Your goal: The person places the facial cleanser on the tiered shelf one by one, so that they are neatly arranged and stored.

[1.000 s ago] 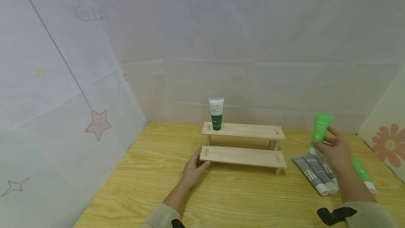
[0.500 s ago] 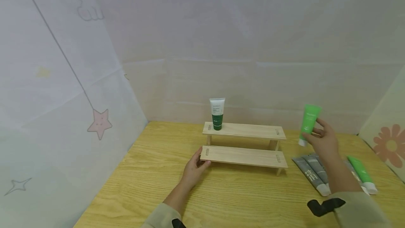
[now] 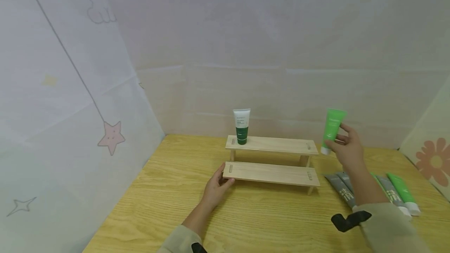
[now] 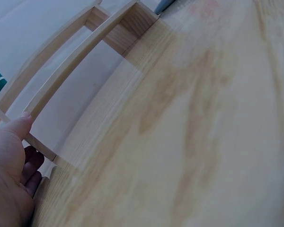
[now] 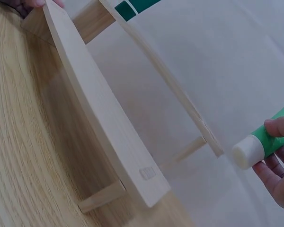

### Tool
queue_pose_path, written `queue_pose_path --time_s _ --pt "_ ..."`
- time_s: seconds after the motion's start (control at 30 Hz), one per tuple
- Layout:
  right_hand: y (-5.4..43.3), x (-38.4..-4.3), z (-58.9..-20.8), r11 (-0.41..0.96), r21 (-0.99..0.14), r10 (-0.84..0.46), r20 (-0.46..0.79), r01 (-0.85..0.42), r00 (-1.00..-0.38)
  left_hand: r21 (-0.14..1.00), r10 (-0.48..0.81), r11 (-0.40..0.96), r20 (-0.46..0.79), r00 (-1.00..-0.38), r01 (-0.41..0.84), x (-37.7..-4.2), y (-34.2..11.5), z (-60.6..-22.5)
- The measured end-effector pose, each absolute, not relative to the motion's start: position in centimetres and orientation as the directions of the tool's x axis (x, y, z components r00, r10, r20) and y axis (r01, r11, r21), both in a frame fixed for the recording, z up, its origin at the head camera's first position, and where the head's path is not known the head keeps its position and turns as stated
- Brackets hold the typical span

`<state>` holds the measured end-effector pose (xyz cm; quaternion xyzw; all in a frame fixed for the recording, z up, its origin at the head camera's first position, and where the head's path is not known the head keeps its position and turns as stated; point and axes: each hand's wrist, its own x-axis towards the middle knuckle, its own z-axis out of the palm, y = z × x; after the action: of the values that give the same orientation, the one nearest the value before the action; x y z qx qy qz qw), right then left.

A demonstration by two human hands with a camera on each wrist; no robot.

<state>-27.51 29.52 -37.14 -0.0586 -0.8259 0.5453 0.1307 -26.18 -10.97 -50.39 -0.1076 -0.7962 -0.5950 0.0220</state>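
A two-tier wooden rack [image 3: 270, 174] stands on the table. My left hand [image 3: 213, 188] grips the left end of its lower tier; in the left wrist view the thumb lies on the board's edge and the fingers are beside the leg. In my right hand [image 3: 348, 147] a light green tube [image 3: 332, 128] is pinched, white cap down and slightly tilted. It hangs in the air just right of the upper tier, apart from it. A white and dark green tube [image 3: 241, 126] stands cap down on the upper tier's left end.
Several grey tubes [image 3: 340, 190] and a green tube [image 3: 403, 190] lie on the table [image 3: 267, 221] at the right, partly hidden by my right forearm. A pale patterned cloth [image 3: 267, 50] hangs behind and at both sides.
My right hand has lifted the light green tube up and left, away from the lying tubes toward the upper tier. The left hand has stayed on the rack.
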Motion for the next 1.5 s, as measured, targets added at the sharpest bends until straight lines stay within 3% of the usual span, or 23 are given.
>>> queue_pose_path --time_s 0.27,0.5,1.5 --pt "27.6 -28.6 -36.9 0.369 -0.927 0.236 0.164 -0.068 -0.958 0.92 0.149 0.301 0.216 -0.965 0.252 -26.2 -11.0 -50.6" --pt "25.8 -29.1 -36.6 0.333 -0.94 0.217 0.153 -0.074 -0.964 0.943 0.145 0.264 0.169 -0.975 0.203 -26.2 -10.9 -50.5" --pt "19.0 -31.6 -36.7 0.222 -0.971 0.15 0.125 -0.089 -0.981 0.942 0.151 0.268 0.167 -0.974 0.203 -26.2 -10.9 -50.9"
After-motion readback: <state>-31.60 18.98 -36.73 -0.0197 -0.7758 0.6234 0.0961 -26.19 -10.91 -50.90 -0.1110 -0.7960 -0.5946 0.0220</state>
